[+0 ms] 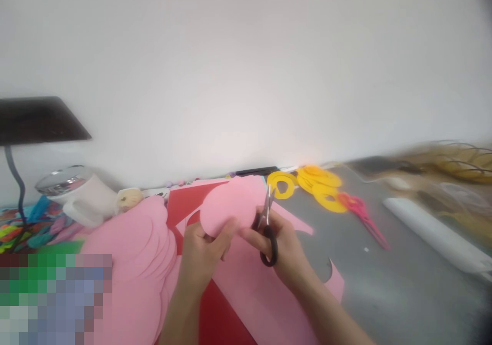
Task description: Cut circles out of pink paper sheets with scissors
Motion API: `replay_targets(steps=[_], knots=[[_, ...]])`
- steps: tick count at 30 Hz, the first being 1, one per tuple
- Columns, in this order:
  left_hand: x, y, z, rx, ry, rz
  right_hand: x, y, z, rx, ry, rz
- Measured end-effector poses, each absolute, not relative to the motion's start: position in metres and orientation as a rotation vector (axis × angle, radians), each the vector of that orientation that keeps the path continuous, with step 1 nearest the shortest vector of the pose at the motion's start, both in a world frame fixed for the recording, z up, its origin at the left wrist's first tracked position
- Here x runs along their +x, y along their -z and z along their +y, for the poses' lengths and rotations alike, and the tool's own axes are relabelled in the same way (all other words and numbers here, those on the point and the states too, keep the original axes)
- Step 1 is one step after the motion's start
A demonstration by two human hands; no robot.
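Observation:
A rounded pink paper cutout (228,204) is held up in front of me, its lower edge pinched by my left hand (205,247). Black-handled scissors (269,232) sit in my right hand (282,245), blades pointing up and slightly parted, just right of the cutout. The right thumb and fingertips come close to the cutout's lower right edge; whether they touch it I cannot tell. Beneath both hands lies a pink paper sheet (253,283) on red paper (226,314).
Stacked pink cutouts (126,247) lie at left, near a white mug (86,196). Yellow paper rings (319,183) and pink scissors (363,217) lie on the grey table (384,288). A white roll (434,232) is at right, a pink scrap (336,283) nearer me.

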State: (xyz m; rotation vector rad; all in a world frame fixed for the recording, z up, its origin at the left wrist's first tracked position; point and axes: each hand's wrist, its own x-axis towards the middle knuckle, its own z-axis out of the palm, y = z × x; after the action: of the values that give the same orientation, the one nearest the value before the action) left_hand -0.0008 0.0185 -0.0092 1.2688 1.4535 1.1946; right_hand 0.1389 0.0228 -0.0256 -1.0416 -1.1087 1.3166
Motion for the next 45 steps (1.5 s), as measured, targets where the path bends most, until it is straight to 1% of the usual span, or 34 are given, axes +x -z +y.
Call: replay_targets(steps=[7, 10, 15, 18, 24, 30, 36, 42, 45], knots=[[0.003, 0.008, 0.018, 1.265, -1.169, 1.472, 0.141, 0.027, 0.022, -1.115, -1.131, -0.899], [0.005, 0.004, 0.017, 1.23, -1.09, 1.487, 0.141, 0.027, 0.021, -1.109, -1.071, -0.876], [0.003, 0.001, 0.018, 1.229, -1.062, 1.45, 0.139, 0.028, 0.024, -1.054, -1.211, -0.929], [0.0, 0.006, 0.02, 1.235, -1.096, 1.46, 0.139, 0.026, 0.025, -1.037, -1.227, -0.927], [-0.003, 0.012, 0.022, 1.148, -1.297, 1.398, 0.14, 0.021, 0.023, -1.008, -1.32, -1.077], [-0.003, 0.01, 0.024, 1.03, -1.417, 1.23, 0.138, 0.025, 0.02, -0.797, -1.53, -1.365], [-0.003, 0.012, 0.024, 1.043, -1.419, 1.234, 0.137, 0.027, 0.019, -0.74, -1.536, -1.406], [-0.002, 0.01, 0.024, 0.992, -1.446, 1.356, 0.136, 0.03, 0.016, -0.97, -1.433, -1.325], [0.0, 0.008, 0.023, 0.98, -1.468, 1.38, 0.135, 0.031, 0.016, -0.984, -1.45, -1.348]])
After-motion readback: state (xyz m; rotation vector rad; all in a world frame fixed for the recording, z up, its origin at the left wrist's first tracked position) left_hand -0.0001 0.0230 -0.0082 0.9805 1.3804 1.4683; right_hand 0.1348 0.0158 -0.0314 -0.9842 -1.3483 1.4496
